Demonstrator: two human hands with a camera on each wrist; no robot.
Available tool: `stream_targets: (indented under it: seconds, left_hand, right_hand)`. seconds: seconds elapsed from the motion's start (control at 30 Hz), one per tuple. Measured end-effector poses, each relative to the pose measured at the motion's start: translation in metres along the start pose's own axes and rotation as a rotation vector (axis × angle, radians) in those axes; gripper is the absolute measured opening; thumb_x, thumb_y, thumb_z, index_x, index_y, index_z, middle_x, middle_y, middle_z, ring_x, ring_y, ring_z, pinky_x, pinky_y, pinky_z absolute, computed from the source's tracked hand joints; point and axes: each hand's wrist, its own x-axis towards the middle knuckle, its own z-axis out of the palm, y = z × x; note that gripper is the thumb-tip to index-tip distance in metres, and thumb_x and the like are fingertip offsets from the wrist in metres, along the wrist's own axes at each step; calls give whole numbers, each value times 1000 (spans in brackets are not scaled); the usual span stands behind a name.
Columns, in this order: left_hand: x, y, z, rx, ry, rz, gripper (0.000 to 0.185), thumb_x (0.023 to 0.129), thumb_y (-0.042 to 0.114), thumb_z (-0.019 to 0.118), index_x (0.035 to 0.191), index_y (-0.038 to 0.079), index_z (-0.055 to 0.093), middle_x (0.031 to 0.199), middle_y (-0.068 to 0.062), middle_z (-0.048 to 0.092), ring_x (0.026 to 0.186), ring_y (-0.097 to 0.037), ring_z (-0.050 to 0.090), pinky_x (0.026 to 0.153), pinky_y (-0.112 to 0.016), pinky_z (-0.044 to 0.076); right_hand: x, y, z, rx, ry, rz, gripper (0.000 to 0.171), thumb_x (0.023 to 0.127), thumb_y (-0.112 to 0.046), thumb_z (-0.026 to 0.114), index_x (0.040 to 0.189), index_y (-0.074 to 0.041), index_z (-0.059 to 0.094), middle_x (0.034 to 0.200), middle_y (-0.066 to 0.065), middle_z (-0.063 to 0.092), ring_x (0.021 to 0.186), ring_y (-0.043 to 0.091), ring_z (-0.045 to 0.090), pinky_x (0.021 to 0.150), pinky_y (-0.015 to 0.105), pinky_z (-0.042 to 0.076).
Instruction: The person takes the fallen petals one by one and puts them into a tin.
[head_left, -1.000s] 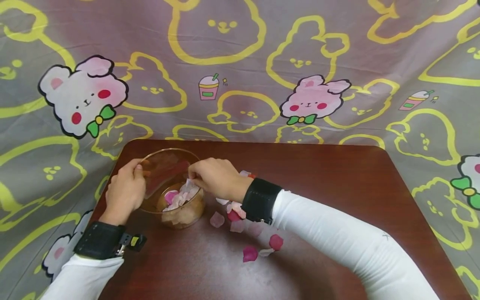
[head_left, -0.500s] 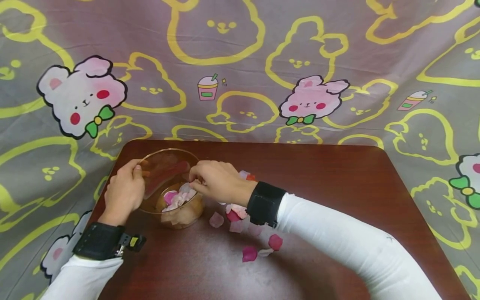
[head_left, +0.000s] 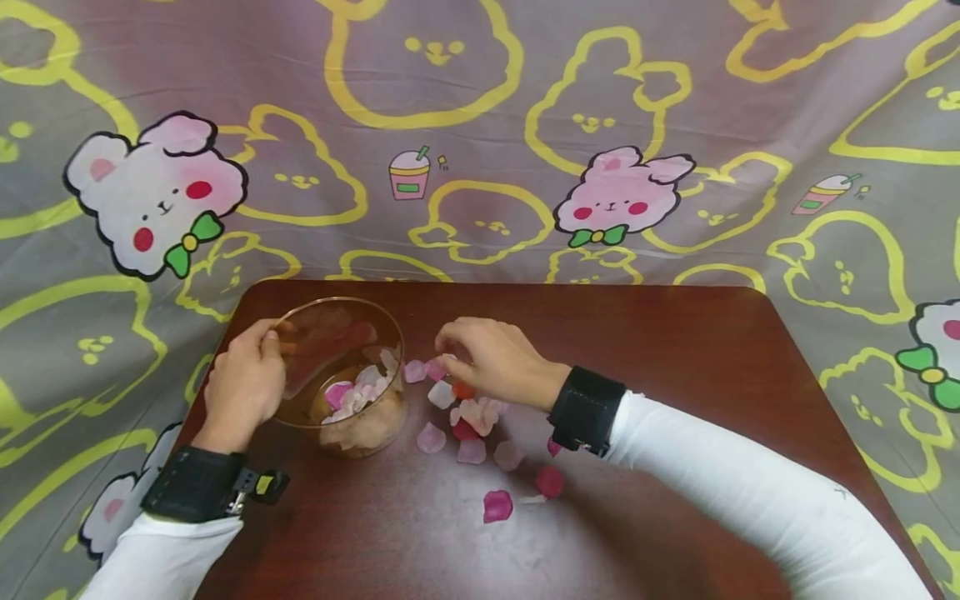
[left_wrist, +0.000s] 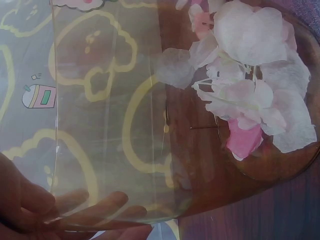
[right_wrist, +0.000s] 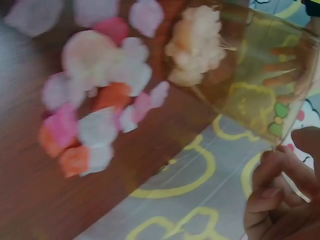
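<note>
A clear glass bowl (head_left: 322, 333) stands tilted at the left of the dark red table (head_left: 660, 358), with pale and pink petals (head_left: 358, 390) heaped in its bottom. My left hand (head_left: 273, 342) grips the bowl's left rim; its fingers (left_wrist: 90, 205) show through the glass wall (left_wrist: 105, 125) beside the petals (left_wrist: 250, 90). My right hand (head_left: 448, 354) hovers just right of the bowl over the loose petals (head_left: 468, 417) on the table, fingers (right_wrist: 272, 200) loosely curled with nothing seen between them. The right wrist view shows the loose petals (right_wrist: 95, 100) and the bowl (right_wrist: 255, 90).
More petals (head_left: 498, 506) lie scattered toward the table's front. A grey cloth with cartoon bears and rabbits (head_left: 480, 125) hangs behind and drapes around the table. The table's rounded far corners and left edge lie close to the bowl.
My right hand has come out of the bowl and moved right, over the loose petals on the table. My left hand still holds the rim of the tilted bowl.
</note>
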Motion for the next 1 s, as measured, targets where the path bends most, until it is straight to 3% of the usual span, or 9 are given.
stream_targets:
  seconds: [0.2, 0.43, 0.67, 0.83, 1.0]
  left_hand:
    - [0, 0, 0, 0, -2, -8, 49, 111, 31, 21, 145, 8, 48, 130, -28, 63, 112, -56, 57, 79, -63, 42]
    - [1, -1, 0, -1, 3, 6, 49, 110, 31, 21, 143, 7, 50, 128, -28, 64, 110, -55, 58, 78, -62, 42]
    - [1, -2, 0, 6, 5, -2, 49, 110, 31, 21, 143, 9, 50, 130, -27, 64, 114, -56, 57, 80, -64, 42]
    - [1, -3, 0, 5, 0, -5, 49, 111, 30, 21, 144, 8, 49, 130, -28, 62, 113, -57, 56, 81, -65, 42]
    - [2, -1, 1, 7, 1, -3, 49, 110, 31, 21, 143, 8, 50, 130, -29, 62, 115, -57, 55, 81, -66, 42]
  right_hand:
    - [-26, 33, 4, -33, -128, 62, 21, 93, -35, 73, 101, -16, 74, 83, -5, 69, 73, 11, 59, 58, 20, 45]
    - [-56, 72, 14, -70, -223, 170, 18, 91, -33, 76, 95, -16, 74, 71, -6, 61, 65, 9, 54, 59, 23, 46]
    - [-77, 90, 21, -143, -421, 279, 28, 87, -36, 79, 72, -18, 63, 61, -6, 48, 59, 11, 49, 56, 26, 36]
    - [-91, 96, 27, -197, -433, 269, 36, 82, -36, 84, 65, -19, 57, 61, -8, 44, 61, 10, 44, 56, 27, 32]
    - [-103, 101, 36, -193, -429, 278, 31, 83, -27, 84, 68, -17, 59, 62, -7, 47, 61, 12, 44, 57, 26, 34]
